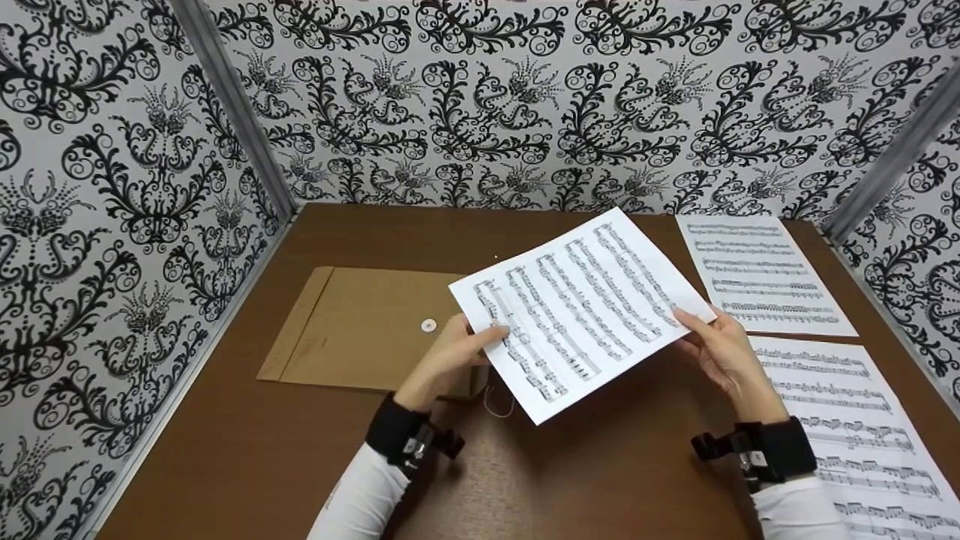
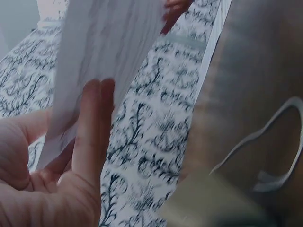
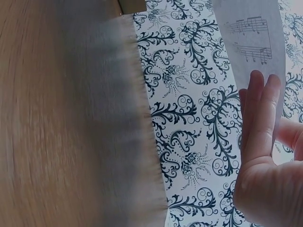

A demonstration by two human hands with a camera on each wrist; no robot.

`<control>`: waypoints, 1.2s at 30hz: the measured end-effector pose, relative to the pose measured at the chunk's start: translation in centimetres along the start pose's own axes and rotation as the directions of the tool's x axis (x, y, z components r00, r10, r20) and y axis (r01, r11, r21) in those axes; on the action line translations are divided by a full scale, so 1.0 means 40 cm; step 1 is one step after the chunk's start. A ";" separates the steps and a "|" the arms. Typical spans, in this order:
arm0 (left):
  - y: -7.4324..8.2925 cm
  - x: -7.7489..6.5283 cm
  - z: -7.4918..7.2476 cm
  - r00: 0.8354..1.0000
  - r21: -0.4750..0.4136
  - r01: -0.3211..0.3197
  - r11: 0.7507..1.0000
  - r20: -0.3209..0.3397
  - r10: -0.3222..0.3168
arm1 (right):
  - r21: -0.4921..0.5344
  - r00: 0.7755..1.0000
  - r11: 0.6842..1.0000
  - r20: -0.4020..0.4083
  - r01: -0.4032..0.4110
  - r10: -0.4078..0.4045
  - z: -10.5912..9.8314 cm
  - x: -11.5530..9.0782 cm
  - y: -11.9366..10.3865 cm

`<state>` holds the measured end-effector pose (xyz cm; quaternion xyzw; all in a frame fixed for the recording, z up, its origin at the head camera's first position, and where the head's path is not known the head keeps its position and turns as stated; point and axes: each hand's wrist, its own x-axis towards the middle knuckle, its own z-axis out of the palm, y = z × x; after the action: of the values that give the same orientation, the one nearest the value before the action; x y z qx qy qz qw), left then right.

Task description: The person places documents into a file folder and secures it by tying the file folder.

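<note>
Both hands hold a sheet of music point(image 1: 577, 315) tilted above the table in the head view. My left hand point(image 1: 454, 349) pinches its left edge, thumb on the printed face and fingers behind. At the sheet's right corner my right hand point(image 1: 716, 352) grips it the same way. In the left wrist view, two fingers point(image 2: 92, 118) lie against the back of the paper. The right wrist view has fingers point(image 3: 262, 113) behind the sheet, with some staves visible above them. Below and left of the sheet lies a brown envelope point(image 1: 367, 330), partly covered by the left hand and paper.
The envelope bears a round white button point(image 1: 428, 325), and a thin white string point(image 1: 499, 405) loops out beside it. Two more music sheets lie on the right of the brown table point(image 1: 225, 450), one farther back point(image 1: 765, 274), one nearer point(image 1: 862, 427). Patterned walls point(image 1: 510, 105) enclose the table.
</note>
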<state>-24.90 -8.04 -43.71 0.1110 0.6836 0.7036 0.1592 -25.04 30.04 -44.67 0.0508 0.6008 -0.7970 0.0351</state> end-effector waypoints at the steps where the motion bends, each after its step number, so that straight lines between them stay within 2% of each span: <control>1: -0.003 -0.001 0.008 1.000 -0.012 0.000 1.000 -0.011 0.000 | 0.002 1.000 1.000 -0.006 0.000 0.000 0.001 0.000 0.001; 9: -0.022 0.000 0.039 0.991 -0.039 -0.071 0.997 -0.117 0.066 | 0.005 1.000 1.000 -0.028 -0.007 0.007 0.019 -0.004 -0.003; 13: -0.027 0.002 0.040 0.983 -0.031 -0.074 0.997 -0.173 0.068 | 0.001 1.000 1.000 -0.026 -0.012 0.012 0.026 -0.008 -0.006; 19: -0.028 0.009 0.029 0.977 -0.011 -0.077 0.997 -0.202 0.073 | -0.017 1.000 1.000 -0.006 -0.023 0.023 0.031 -0.009 -0.004; 23: -0.025 0.013 0.017 0.974 -0.010 -0.065 0.998 -0.219 0.062 | -0.029 0.999 0.999 0.042 -0.028 0.029 0.028 -0.009 -0.003; 30: -0.019 0.012 -0.009 0.977 0.027 -0.022 0.999 -0.213 0.027 | -0.086 0.982 0.996 0.190 -0.007 0.023 0.010 -0.010 -0.006; 36: -0.011 0.010 -0.031 0.979 0.052 0.027 0.998 -0.202 -0.016 | -0.147 0.970 0.989 0.236 -0.027 0.061 0.001 -0.013 -0.011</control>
<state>-25.69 -9.01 -44.23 0.0360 0.7163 0.6906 0.0938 -24.59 30.14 -44.17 -0.0352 0.6463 -0.7513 0.1287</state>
